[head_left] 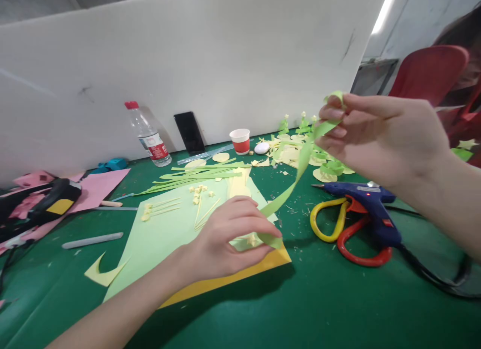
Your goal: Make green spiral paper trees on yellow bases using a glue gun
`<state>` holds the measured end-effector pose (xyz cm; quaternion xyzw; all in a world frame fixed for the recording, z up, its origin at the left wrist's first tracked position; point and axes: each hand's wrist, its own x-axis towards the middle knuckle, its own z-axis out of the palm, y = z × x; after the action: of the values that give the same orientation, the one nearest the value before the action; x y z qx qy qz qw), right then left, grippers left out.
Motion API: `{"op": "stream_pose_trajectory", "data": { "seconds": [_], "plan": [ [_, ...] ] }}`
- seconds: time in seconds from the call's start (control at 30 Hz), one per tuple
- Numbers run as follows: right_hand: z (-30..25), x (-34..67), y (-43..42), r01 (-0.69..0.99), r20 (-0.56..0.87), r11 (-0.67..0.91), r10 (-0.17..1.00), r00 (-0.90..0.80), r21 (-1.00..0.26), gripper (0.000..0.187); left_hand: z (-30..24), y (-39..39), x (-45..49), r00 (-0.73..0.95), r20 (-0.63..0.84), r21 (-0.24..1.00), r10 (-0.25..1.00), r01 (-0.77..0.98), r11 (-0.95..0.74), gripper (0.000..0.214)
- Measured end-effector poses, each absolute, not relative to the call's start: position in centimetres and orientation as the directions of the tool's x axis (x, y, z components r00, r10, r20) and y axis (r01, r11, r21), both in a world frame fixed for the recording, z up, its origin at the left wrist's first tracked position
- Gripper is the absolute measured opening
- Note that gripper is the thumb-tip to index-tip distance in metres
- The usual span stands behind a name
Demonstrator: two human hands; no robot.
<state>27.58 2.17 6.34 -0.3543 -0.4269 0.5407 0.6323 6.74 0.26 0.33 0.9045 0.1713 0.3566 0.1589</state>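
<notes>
A long light-green paper strip (300,163) stretches slantwise between my two hands. Its lower end is pinched between the thumb and fingers of my left hand (233,236), low over the stacked paper sheets. My right hand (383,133), raised higher on the right, grips the upper end, which curls round its fingers. Under my left hand lie a pale green sheet (150,249) and an orange sheet (263,265). Small folded paper stars (198,191) and thin yellow sticks (165,206) rest on the green sheet. More green strips (188,178) lie just behind it.
On the right are a blue glue gun (376,209) and scissors (364,256) with red and yellow handles. Along the white panel (225,63) stand a bottle (152,141), a phone (189,132) and a paper cup (240,141). Paper scraps (291,153) and pink paper (101,189) lie about.
</notes>
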Motion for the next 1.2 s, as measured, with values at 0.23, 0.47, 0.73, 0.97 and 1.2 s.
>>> {"op": "stream_pose_trajectory", "data": {
  "seconds": [0.23,0.47,0.73,0.97,1.2],
  "plan": [
    [7.2,29.1,3.0,-0.430,0.118,0.200,0.971,0.209,-0.881,0.027,0.4,-0.4,7.0,0.913,0.271,0.448,0.305,0.161,-0.879,0.015],
    [6.7,28.5,2.7,-0.392,0.217,0.269,0.961,0.172,-0.880,0.025,0.8,-0.9,6.8,0.938,0.042,0.760,0.344,0.194,-0.620,0.040],
    [6.1,27.6,1.8,-0.273,0.341,0.319,0.939,-0.035,-0.907,0.025,0.2,-0.6,6.5,0.911,-0.027,0.867,0.411,0.226,-0.444,0.025],
    [4.6,26.6,1.7,-0.092,0.358,0.350,0.853,-0.379,-0.932,0.010,0.4,0.0,6.9,0.576,0.222,0.807,0.787,0.343,-0.480,0.038],
    [3.6,25.7,1.2,0.009,0.302,0.382,0.746,-0.594,-0.924,0.012,0.8,0.1,6.8,0.278,0.417,0.857,0.865,0.197,-0.476,0.006]
  ]
}}
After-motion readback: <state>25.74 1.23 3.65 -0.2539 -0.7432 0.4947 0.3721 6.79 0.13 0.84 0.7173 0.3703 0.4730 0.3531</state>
